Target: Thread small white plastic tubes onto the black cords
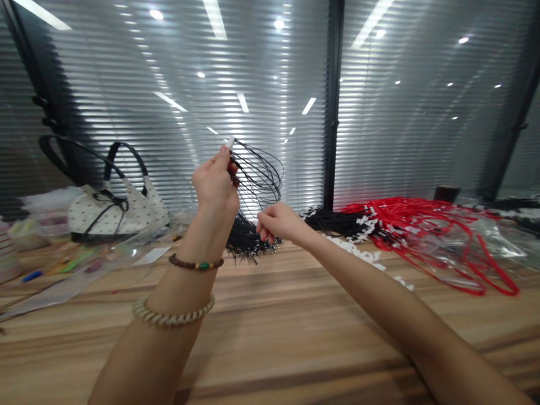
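Note:
My left hand [217,180] is raised over the table, its fingers closed on a bundle of thin black cords [264,174]. A small white piece [230,142] sticks up from between thumb and fingertips. The cords loop out to the right and hang down toward my right hand [280,222]. That hand is lower, with thumb and fingers pinched together; a bit of white shows at the fingertips, too small to name. Behind and below the hands lies a heap of black cords [248,239] with shiny ends.
On the left stand a white patterned handbag [120,211], clear plastic bags [50,208] and a blue pen cap-like piece [32,276]. To the right lie more black cords [337,219], small white pieces [358,250] and red straps [422,216]. Blinds-backed glass [202,84] closes off the back.

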Demonstrator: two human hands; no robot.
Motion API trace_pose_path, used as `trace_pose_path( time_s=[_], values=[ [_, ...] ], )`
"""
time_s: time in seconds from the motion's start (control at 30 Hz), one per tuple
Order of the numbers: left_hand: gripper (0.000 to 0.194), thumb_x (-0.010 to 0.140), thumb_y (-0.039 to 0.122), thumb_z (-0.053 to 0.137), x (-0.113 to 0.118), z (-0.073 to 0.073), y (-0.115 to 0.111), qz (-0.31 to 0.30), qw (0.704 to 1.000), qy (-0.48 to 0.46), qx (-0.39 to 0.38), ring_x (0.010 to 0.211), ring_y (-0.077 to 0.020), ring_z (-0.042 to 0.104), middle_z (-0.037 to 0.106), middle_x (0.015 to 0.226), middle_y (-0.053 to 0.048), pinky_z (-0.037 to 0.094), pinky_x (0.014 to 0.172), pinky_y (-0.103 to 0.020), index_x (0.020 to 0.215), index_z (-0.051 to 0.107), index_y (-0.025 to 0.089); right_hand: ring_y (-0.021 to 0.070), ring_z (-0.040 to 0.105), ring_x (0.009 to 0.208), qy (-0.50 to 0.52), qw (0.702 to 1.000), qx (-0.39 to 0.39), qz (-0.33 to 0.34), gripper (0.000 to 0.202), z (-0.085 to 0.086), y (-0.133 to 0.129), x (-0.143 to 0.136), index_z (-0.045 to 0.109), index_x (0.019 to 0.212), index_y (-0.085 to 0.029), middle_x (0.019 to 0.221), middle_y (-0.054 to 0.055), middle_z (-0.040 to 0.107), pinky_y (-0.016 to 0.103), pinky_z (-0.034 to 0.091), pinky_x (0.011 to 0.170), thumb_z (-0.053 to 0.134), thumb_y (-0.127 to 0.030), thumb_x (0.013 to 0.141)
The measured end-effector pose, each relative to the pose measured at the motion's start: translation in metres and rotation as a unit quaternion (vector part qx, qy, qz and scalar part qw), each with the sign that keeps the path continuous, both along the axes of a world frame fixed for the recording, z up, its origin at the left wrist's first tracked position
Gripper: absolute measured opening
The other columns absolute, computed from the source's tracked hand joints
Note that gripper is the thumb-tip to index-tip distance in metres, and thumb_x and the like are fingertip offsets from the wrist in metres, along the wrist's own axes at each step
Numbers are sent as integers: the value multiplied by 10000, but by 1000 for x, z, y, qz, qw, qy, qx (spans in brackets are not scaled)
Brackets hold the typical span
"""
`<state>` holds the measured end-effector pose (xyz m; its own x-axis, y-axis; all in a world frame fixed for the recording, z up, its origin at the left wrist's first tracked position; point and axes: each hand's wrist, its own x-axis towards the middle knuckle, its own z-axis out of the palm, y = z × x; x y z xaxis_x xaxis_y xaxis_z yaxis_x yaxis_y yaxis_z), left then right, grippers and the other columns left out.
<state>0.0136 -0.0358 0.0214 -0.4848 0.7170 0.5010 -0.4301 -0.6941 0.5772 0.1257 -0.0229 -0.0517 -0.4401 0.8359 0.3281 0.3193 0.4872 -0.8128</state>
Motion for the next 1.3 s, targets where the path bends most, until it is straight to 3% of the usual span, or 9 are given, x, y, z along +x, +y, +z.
trace_pose_path(
  time_s=[0.1,0.23,0.5,0.73,0.87,0.93,1.03,1.13,1.3],
  values=[
    [432,919,129,642,9,-1,-5,3,999,41,6,489,-95,379,464,469,46,255,481,-283,502,553,197,70,519,377,20,1000,-24,0,382,-7,9,-3,574,583,-159,484,-4,590,200,382,433,458,-207,944],
    [421,900,81,653,19,-3,-14,0,995,83,49,504,-91,394,479,484,37,283,508,-270,495,618,189,63,493,365,53,996,-70,-7,435,-2,16,8,553,638,-164,480,-12,578,181,320,383,383,-284,1019],
    [394,860,43,674,31,-6,-24,25,988,122,86,509,-91,411,498,491,29,327,539,-259,490,661,178,58,475,394,95,987,-126,17,453,4,23,23,572,693,-164,509,-6,593,158,309,383,388,-398,1034],
    [287,802,128,729,15,-11,7,15,987,151,59,491,-95,431,503,492,27,333,479,-218,526,673,185,55,520,404,31,984,-171,37,489,1,30,32,625,657,-123,544,29,644,155,327,388,419,-369,1026],
    [283,760,202,768,-1,-20,33,46,983,175,-29,451,-97,418,498,486,31,319,447,-219,512,633,191,80,624,502,-140,961,-182,157,417,10,31,63,727,759,-86,712,89,737,161,412,443,645,-475,886],
    [291,754,210,761,-4,-26,41,70,972,221,-37,444,-98,422,495,472,35,325,455,-221,499,622,194,83,636,521,-144,959,-167,180,390,18,29,77,734,836,-92,770,91,751,159,420,445,707,-481,829],
    [263,725,200,766,0,-35,47,71,958,274,-39,440,-106,437,517,454,28,332,466,-231,499,632,189,58,605,493,-2,989,-98,110,262,30,23,85,671,790,-116,706,47,722,135,390,423,686,-364,873],
    [218,712,193,759,8,-40,46,68,945,318,-35,449,-111,453,550,458,16,327,472,-236,522,654,177,50,554,436,138,988,-62,40,178,37,17,79,569,804,-163,620,0,675,139,406,427,639,-283,915],
    [179,724,203,745,16,-42,38,66,912,404,-20,463,-110,478,572,461,16,334,488,-239,569,671,152,94,578,429,157,986,-51,4,217,40,10,64,496,991,-207,643,33,694,167,416,406,522,-423,982]
  ],
)
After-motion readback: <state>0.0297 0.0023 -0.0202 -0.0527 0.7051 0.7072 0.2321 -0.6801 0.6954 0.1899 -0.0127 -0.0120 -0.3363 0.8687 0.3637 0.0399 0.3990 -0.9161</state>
